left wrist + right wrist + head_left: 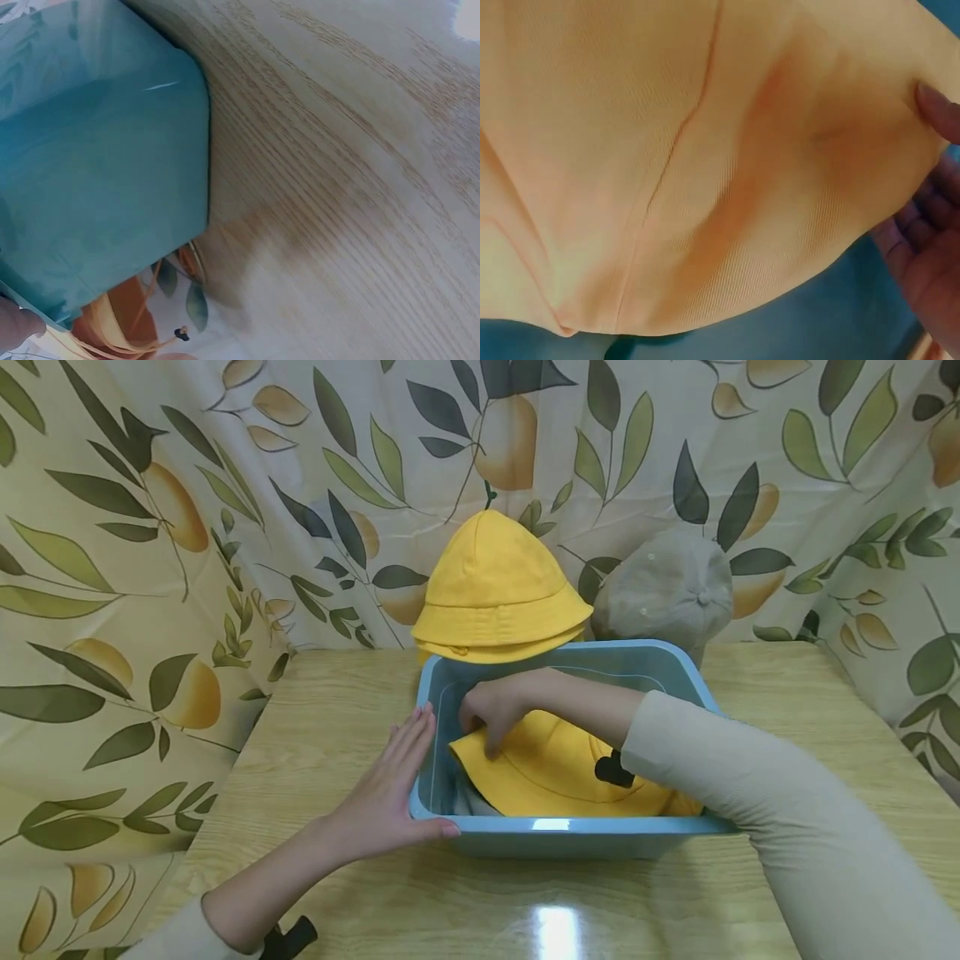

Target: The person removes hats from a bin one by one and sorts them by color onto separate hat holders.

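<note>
Inside a blue plastic bin lies a yellow bucket hat, its brim toward the bin's left side. My right hand reaches in and pinches that brim: in the right wrist view the thumb is on top at the edge and the fingers are underneath. My left hand rests at the bin's front left corner, fingers straight along the left rim and thumb along the front one. Grey fabric shows beneath the hat.
Behind the bin stands a stack of yellow bucket hats, with a grey-beige cap to its right. A leaf-patterned curtain hangs behind the wooden table. In the left wrist view, orange-yellow cords hang beside the bin.
</note>
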Demonstrator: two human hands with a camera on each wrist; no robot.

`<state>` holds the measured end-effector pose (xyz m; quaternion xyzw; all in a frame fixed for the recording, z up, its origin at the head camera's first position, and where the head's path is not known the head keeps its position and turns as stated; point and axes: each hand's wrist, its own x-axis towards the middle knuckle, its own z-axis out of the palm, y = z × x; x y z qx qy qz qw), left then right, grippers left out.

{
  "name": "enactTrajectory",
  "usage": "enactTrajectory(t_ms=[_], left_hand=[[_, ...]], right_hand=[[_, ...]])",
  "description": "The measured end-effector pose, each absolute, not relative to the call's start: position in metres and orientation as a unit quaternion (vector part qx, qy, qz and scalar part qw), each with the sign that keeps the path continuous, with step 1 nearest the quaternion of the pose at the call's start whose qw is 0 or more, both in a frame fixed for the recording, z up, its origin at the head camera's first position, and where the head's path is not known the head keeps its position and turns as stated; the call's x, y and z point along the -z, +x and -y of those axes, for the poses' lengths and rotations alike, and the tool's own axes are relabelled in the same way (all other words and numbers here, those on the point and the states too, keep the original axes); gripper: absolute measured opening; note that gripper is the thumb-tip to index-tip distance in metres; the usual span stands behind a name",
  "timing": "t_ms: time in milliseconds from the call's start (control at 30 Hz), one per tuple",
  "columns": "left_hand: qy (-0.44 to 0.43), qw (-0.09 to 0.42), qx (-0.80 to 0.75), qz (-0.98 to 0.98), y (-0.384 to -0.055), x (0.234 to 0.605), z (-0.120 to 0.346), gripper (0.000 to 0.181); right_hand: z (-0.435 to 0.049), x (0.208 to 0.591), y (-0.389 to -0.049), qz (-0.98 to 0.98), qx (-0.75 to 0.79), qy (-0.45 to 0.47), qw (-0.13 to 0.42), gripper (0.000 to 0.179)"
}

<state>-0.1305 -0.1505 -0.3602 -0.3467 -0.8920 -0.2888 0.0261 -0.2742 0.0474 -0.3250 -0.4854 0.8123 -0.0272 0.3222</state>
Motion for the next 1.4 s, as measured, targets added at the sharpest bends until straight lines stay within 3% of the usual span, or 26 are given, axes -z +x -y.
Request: enactTrajectory(t_ms=[400, 667, 867, 1133, 1400], left_hand=[[-0.349, 0.020, 0.260, 0.900, -0.131, 0.356, 0.150, 0.112], [-0.336, -0.029, 0.211, 0.917, -0.133, 0.345, 0.151, 0.111], [-0.342, -0.030, 0.198, 0.918, -0.138, 0.335, 0.149, 0.109], [-0.322, -0.020, 0.308, 0.895, -0.156, 0.308, 0.127, 0.079], [-0.377, 0.007, 0.340, 0.861, -0.165, 0.291, 0.101, 0.042]], right_hand=[[-0.083, 0.273, -0.257, -0.784, 0.110, -0.530, 0.304, 0.017], [-0.113, 0.230, -0.256, -0.779, 0.191, -0.519, 0.296, 0.019], [-0.129, 0.206, -0.253, -0.803, 0.205, -0.485, 0.281, 0.017], [-0.146, 0.188, -0.252, -0.806, 0.241, -0.482, 0.245, 0.005], [-0.161, 0.178, -0.255, -0.792, 0.311, -0.483, 0.206, 0.005]])
